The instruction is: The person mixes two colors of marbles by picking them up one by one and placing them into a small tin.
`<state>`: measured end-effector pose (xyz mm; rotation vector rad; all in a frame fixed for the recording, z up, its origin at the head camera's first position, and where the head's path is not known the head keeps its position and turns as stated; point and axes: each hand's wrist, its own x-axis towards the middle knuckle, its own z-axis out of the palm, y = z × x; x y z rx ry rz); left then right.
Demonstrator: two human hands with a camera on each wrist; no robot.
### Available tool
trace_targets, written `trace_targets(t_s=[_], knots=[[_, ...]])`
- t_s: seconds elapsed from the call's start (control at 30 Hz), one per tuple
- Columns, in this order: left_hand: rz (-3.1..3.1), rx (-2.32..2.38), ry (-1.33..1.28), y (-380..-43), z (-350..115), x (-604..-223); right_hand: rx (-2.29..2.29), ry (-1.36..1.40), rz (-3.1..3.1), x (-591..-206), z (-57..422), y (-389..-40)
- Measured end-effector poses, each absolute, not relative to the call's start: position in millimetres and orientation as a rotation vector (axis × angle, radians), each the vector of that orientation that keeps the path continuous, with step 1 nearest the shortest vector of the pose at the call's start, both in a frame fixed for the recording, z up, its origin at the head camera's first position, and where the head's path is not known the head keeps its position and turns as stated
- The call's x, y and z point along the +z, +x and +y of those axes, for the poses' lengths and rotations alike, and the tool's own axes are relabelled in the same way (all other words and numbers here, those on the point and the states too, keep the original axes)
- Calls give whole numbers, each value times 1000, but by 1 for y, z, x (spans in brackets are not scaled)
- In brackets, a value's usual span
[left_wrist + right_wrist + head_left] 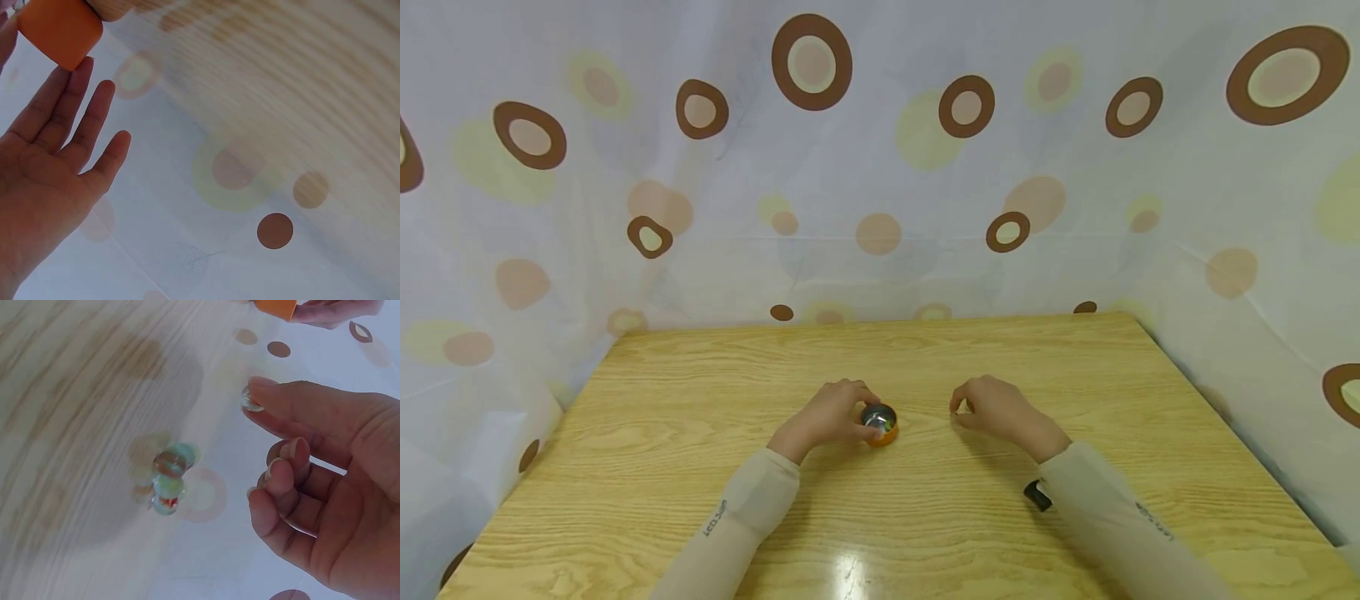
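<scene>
My left hand (pixel 833 412) grips a small orange cup (pixel 891 437) between thumb and fingers near the table's middle. Its inside is shiny metal, and a bit of green shows within. The left wrist view catches the orange outer wall (pixel 59 31) between the thumb and extended fingers of the left hand (pixel 50 156). To the right of the cup, my right hand (pixel 996 408) is low over the table. In the right wrist view, thumb and forefinger of the right hand (pixel 319 469) pinch a clear glass marble (pixel 251 400), the other fingers curled.
Several glass marbles (pixel 169 480) lie clustered on the wooden table (pixel 895 517) beside the right hand. A small black object (pixel 1037 496) shows at the right sleeve's cuff. Behind and beside the table hangs a white sheet (pixel 865 175) with brown and beige circles.
</scene>
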<state>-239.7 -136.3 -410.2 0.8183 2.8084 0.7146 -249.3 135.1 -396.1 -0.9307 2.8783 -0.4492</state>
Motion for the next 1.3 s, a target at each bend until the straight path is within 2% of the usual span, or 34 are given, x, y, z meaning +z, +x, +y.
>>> trace_targets(t_s=[0.83, 1.3], knots=[[2857, 618, 766, -238, -131, -407, -538, -943, 2916, -381, 85, -244], [2854, 628, 761, -238, -130, -407, -528, -984, 2916, -386, 70, -243]])
